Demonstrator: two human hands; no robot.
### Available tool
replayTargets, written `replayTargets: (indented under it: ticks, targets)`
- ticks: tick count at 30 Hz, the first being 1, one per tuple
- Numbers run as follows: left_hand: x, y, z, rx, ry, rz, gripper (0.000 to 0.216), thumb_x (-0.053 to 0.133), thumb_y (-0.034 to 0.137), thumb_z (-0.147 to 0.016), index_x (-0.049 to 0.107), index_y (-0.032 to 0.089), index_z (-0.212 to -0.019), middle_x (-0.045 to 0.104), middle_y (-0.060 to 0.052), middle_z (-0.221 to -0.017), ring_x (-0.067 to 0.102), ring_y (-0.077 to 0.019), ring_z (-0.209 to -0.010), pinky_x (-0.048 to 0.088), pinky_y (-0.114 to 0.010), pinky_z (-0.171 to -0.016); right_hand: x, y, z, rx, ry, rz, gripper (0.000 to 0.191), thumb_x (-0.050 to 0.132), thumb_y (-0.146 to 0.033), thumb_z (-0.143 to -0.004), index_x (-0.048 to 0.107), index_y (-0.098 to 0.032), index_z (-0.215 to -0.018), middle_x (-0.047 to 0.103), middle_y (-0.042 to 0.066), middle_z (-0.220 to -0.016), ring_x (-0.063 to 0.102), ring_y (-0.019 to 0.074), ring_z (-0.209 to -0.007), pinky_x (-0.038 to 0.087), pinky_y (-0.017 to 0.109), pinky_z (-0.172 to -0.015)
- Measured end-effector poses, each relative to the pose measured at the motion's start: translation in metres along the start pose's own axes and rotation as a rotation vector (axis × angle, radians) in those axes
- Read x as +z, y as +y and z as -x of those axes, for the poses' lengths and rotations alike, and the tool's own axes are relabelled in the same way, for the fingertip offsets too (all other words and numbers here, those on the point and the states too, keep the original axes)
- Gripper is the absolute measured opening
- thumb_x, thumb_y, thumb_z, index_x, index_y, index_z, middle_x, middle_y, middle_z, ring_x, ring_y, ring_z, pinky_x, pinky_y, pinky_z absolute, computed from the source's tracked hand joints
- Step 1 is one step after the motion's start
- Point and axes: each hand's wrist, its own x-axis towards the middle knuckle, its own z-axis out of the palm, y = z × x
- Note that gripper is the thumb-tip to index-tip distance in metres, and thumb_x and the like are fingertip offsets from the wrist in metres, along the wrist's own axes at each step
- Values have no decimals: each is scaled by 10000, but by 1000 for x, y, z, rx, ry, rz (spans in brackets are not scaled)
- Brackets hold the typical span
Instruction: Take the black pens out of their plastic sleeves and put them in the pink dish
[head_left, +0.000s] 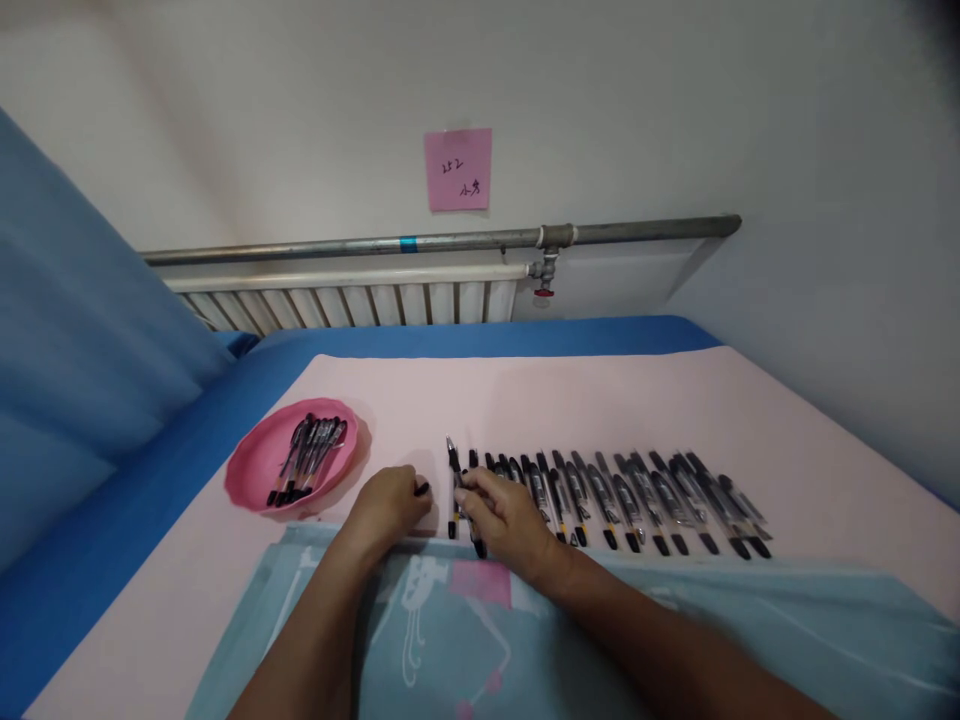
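My right hand (510, 518) pinches an uncapped pen (454, 456), its metal tip pointing away from me and its black end towards me. To the left, my left hand (394, 502) is closed around a small black pen cap (421, 490), of which only one end shows. The two hands are apart. Beside my right hand lies a long row of black and clear pens (600, 490), side by side, caps lying among them. Several more pens (311, 455) rest in a pink bowl (244, 482) at the left.
A pink sheet (570, 385) covers the table, with a blue edge (480, 342) behind. Light blue cloth (420, 650) lies in front of me. A blue curtain (82, 330) hangs left. Along the wall run a radiator (375, 303) and a pipe (315, 250), below a pink note (459, 170).
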Motion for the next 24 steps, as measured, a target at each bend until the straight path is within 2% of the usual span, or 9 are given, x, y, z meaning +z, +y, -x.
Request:
replayTargets:
  ticks: [2, 4, 7, 9, 11, 18, 24]
  targets:
    - [-3, 2, -2, -20, 25, 67, 176, 638, 231, -554, 493, 189, -463, 451, 14, -412, 481, -160, -481, 282, -257, -505, 0, -3, 1, -19, -35, 32, 139, 455, -285, -826, 496, -188, -735, 448, -43, -557, 435, 97, -530, 323, 212, -505]
    - [-8, 5, -4, -31, 39, 159, 158, 574, 316, -663, 528, 177, -603, 549, -10, -528, 533, -157, -521, 350, -250, -505, 0, -6, 3, -44, -81, 66, 126, 449, -269, -830, 495, -188, -745, 455, -43, -572, 431, 94, -537, 317, 210, -515]
    - [-16, 10, -4, -84, 12, 566, 202, 532, 365, -737, 520, 164, -749, 618, -27, -703, 587, -135, -601, 448, -251, -545, 1, -10, 5, -87, -156, 109, 133, 440, -237, -830, 464, -189, -708, 441, -47, -574, 419, 89, -538, 301, 206, -519]
    - [-19, 12, -3, -136, -22, 891, 215, 616, 333, -695, 527, 149, -762, 628, -27, -726, 595, -121, -608, 480, -249, -565, 1, -11, 5, -106, -189, 127, 143, 435, -219, -828, 442, -190, -688, 434, -46, -579, 413, 89, -542, 293, 205, -521]
    - [-19, 13, -2, -169, -29, 1053, 224, 675, 282, -655, 544, 136, -762, 635, -29, -718, 603, -116, -607, 493, -238, -566, 1, -12, 5, -109, -204, 135, 143, 435, -209, -826, 434, -190, -684, 435, -44, -587, 411, 89, -548, 290, 205, -524]
    - [-16, 20, 0, -167, -51, 1039, 243, 701, 281, -636, 552, 124, -747, 644, -38, -705, 620, -136, -626, 496, -231, -544, 1, -11, 4, -79, -206, 125, 145, 429, -205, -823, 432, -188, -679, 416, -49, -571, 391, 85, -528, 273, 203, -509]
    - [-2, 22, 5, -81, -76, 899, 258, 702, 308, -621, 549, 122, -714, 610, -1, -676, 567, -88, -596, 458, -207, -570, 4, -4, 3, -22, -136, 80, 130, 452, -225, -803, 457, -189, -679, 430, -52, -546, 400, 88, -517, 280, 203, -503]
